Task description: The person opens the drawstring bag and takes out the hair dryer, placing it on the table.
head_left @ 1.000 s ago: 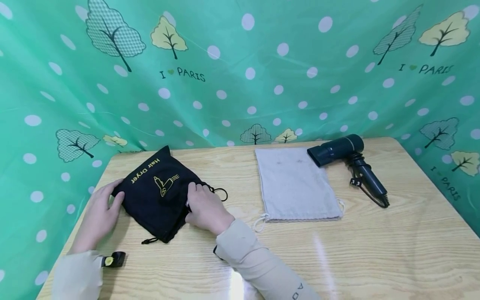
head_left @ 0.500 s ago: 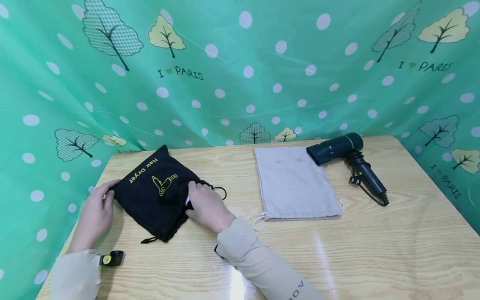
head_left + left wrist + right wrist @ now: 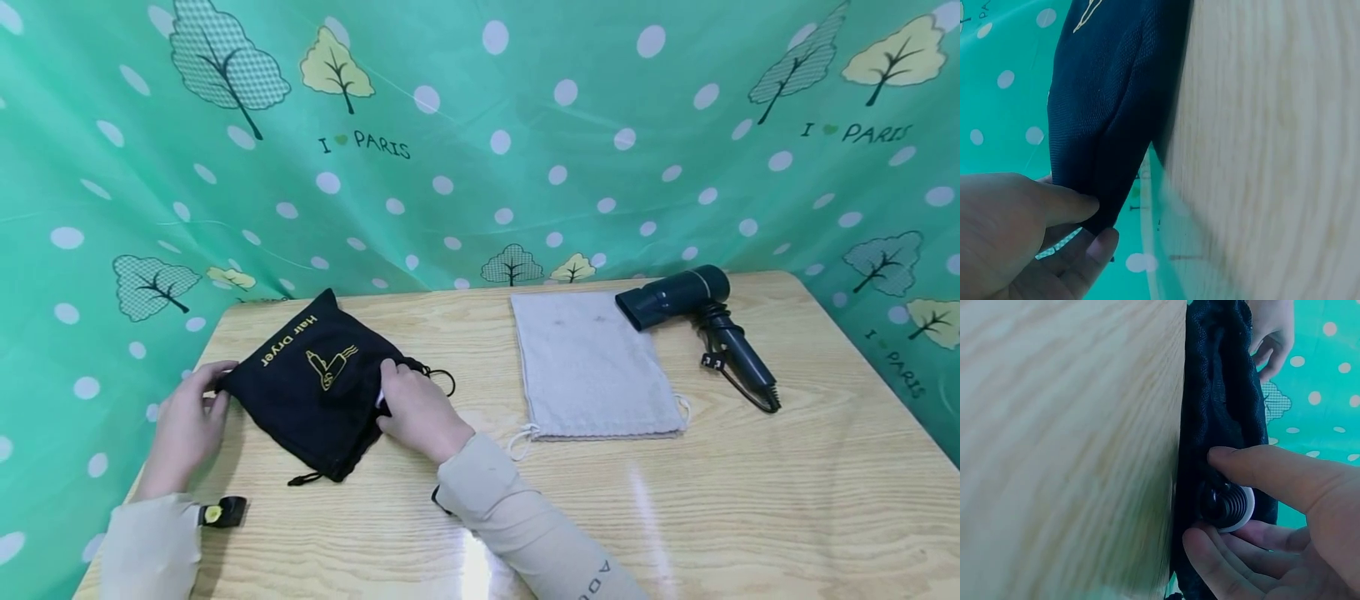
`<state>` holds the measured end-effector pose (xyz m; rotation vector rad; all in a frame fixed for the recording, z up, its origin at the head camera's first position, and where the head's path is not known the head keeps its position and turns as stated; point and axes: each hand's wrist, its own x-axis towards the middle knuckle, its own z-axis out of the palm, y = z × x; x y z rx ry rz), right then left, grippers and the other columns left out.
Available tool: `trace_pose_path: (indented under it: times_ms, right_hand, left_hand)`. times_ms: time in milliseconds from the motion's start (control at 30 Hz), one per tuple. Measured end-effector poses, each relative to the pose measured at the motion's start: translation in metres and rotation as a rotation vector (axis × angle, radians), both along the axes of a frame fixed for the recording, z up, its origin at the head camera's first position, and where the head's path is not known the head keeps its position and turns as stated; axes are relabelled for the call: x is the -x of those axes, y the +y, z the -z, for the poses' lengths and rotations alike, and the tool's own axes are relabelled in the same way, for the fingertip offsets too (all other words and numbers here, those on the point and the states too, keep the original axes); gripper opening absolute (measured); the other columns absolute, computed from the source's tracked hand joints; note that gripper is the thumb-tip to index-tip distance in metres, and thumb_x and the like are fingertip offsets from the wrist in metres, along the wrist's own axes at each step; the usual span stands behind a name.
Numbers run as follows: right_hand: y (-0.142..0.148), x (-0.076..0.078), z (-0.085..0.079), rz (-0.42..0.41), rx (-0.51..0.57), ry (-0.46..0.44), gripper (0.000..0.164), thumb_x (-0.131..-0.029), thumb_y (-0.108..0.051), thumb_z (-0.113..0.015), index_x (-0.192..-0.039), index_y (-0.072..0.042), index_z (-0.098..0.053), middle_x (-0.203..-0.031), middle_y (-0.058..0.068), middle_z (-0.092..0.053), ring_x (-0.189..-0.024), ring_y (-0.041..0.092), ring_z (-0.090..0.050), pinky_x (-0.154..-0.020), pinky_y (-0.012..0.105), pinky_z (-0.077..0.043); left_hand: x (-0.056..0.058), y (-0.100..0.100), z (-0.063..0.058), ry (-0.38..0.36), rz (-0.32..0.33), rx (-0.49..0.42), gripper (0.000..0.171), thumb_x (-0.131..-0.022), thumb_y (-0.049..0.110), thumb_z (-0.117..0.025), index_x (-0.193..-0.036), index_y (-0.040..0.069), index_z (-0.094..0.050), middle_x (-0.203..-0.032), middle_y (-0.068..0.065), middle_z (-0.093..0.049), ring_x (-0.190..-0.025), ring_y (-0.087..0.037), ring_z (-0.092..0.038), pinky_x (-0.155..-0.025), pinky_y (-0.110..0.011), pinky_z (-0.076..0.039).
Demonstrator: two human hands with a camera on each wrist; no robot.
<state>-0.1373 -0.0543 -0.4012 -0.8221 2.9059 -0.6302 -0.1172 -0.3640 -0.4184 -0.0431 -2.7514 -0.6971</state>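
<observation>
the bag (image 3: 311, 404) is gold-printed black — the pouch (image 3: 592, 371) grey, the backdrop (image 3: 450, 137) dotted green.

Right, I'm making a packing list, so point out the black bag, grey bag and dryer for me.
Black bag (image 3: 315, 407), head view: cloth just below the gold picture.
Grey bag (image 3: 595, 367), head view: middle of its upper face.
Dryer (image 3: 682, 295), head view: its barrel.

On the table (image 3: 750, 500): black bag (image 3: 307, 396), grey bag (image 3: 592, 375), dryer (image 3: 682, 296).
</observation>
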Motion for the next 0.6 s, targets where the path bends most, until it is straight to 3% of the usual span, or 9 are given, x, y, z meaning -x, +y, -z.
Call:
trace_pose_path:
  times_ms: [100, 233, 300, 467, 600]
  right_hand:
    - [0.0015, 0.0010, 0.0000, -0.001, 0.002, -0.010, 0.047, -0.085, -0.024, -0.078, -0.117, -0.003, -0.051, -0.099, 0.008, -0.064, -0.089, 0.020, -0.065, -0.074, 0.029, -0.053]
    - [0.0032, 0.0027, 0.0002, -0.007, 0.006, -0.011, 0.048, -0.084, -0.023, -0.078, -0.117, -0.003, -0.050, -0.098, 0.007, -0.063, -0.087, 0.019, -0.064, -0.071, 0.029, -0.053]
    - [0.0039, 0.0037, 0.0002, -0.010, 0.004, -0.010, 0.049, -0.084, -0.023, -0.078, -0.119, -0.002, -0.050, -0.099, 0.007, -0.063, -0.086, 0.020, -0.064, -0.072, 0.030, -0.053]
    - [0.0059, 0.0062, -0.0001, -0.014, 0.000, -0.029, 0.052, -0.085, -0.023, -0.077, -0.123, -0.002, -0.049, -0.103, 0.009, -0.063, -0.087, 0.020, -0.064, -0.072, 0.030, -0.053]
    - [0.0089, 0.0081, -0.0008, -0.021, 0.022, -0.056, 0.050, -0.085, -0.023, -0.077, -0.121, -0.003, -0.048, -0.103, 0.009, -0.062, -0.086, 0.020, -0.063, -0.072, 0.030, -0.052]
  left_hand:
    - [-0.0002, -0.0003, -0.0007, -0.003, -0.004, -0.005, 0.039, -0.094, -0.010, -0.050, -0.132, -0.004, -0.054, -0.115, -0.033, -0.061, -0.101, -0.048, -0.060, -0.075, -0.037, -0.051]
    - [-0.0009, -0.0003, -0.0008, -0.004, -0.021, -0.013, 0.035, -0.094, -0.010, -0.051, -0.128, -0.004, -0.056, -0.110, -0.030, -0.062, -0.099, -0.046, -0.061, -0.068, -0.015, -0.041]
    - [-0.0010, 0.0001, -0.0005, 0.007, -0.032, -0.009, 0.033, -0.094, -0.011, -0.052, -0.126, -0.004, -0.057, -0.109, -0.030, -0.062, -0.099, -0.046, -0.061, -0.070, -0.020, -0.043]
    - [-0.0005, 0.0005, 0.0005, 0.043, -0.046, 0.001, 0.031, -0.093, -0.014, -0.050, -0.122, -0.005, -0.058, -0.106, -0.030, -0.063, -0.099, -0.048, -0.061, -0.080, -0.053, -0.044]
    - [-0.0007, -0.0001, 0.0009, 0.044, -0.046, -0.014, 0.031, -0.093, -0.016, -0.048, -0.121, -0.007, -0.058, -0.108, -0.032, -0.062, -0.100, -0.050, -0.059, -0.084, -0.060, -0.043]
